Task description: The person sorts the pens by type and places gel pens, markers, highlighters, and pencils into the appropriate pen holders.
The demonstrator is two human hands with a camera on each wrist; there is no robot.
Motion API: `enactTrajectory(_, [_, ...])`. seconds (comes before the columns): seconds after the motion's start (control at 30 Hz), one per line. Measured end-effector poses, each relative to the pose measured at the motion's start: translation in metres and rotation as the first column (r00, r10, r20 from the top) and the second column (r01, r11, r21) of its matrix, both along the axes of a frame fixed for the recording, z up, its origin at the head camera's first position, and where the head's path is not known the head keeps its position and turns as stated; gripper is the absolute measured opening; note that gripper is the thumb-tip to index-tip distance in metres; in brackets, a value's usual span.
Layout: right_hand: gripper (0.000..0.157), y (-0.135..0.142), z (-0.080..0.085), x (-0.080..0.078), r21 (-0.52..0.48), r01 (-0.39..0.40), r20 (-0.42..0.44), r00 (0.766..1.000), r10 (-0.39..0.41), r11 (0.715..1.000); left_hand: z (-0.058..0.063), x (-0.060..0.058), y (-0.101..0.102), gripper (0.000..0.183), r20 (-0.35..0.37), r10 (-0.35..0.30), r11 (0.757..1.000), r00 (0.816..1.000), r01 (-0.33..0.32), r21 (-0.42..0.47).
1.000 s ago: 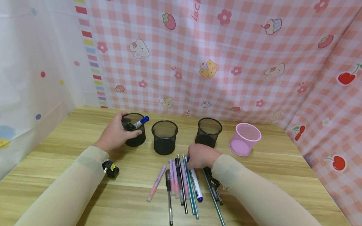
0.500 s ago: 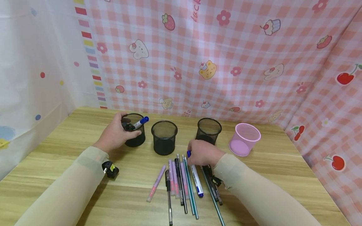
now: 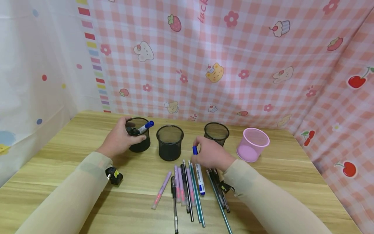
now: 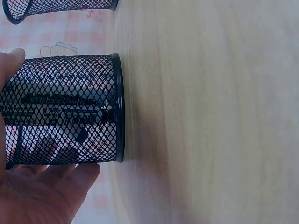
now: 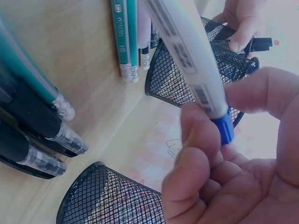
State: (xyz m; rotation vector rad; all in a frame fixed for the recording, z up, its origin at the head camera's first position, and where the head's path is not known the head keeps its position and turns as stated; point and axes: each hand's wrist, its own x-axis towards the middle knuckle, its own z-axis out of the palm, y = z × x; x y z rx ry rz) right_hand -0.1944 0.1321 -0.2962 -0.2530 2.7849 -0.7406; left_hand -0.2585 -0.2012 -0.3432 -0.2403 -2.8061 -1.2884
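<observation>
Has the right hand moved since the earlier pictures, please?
Yes: in the head view, the right hand has shifted upward relative to the pink cup.

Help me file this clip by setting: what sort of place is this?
Probably a spot staged for recording handwork: a wood-grain table, pink checked cloth hung behind it, and a small black wrist camera.

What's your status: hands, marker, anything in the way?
Left hand grips leftmost cup. Right hand pinches marker. Pencils close alongside; none seen lying over marker.
</observation>
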Motion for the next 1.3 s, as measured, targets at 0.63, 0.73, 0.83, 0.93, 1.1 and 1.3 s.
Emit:
enactTrajectory(0.63, [0.036, -0.003, 0.010, 0.001, -0.407, 0.037, -0.247, 0.958, -0.149, 0.913, 0.000, 0.000, -0.003, 0.105, -0.001, 0.004, 1.000, 1.000, -0.004, -0.001])
enactTrajectory(0.73, [0.036, -0.005, 0.011, 0.000, -0.477, 0.030, -0.269, 0.947, -0.178, 0.878, 0.000, 0.000, -0.003, 0.105, -0.002, 0.003, 1.000, 1.000, -0.003, -0.001])
enactTrajectory(0.83, [0.037, -0.008, 0.011, 0.000, -0.546, 0.017, -0.278, 0.940, -0.200, 0.837, 0.000, 0.000, -0.003, 0.104, -0.005, 0.001, 1.000, 1.000, -0.001, 0.002])
enactTrajectory(0.93, [0.037, -0.011, 0.012, 0.000, -0.594, -0.002, -0.290, 0.933, -0.212, 0.804, 0.000, 0.000, -0.003, 0.103, -0.009, 0.001, 1.000, 1.000, -0.001, 0.005])
enactTrajectory(1.1, [0.037, -0.016, 0.015, -0.002, -0.647, -0.041, -0.320, 0.921, -0.223, 0.761, 0.001, 0.002, -0.001, 0.103, -0.011, 0.003, 1.000, 1.000, -0.003, 0.005])
enactTrajectory(1.3, [0.036, -0.023, 0.017, -0.006, -0.695, -0.065, -0.342, 0.906, -0.249, 0.716, 0.000, 0.002, 0.001, 0.102, -0.014, 0.000, 1.000, 1.000, 0.000, 0.013])
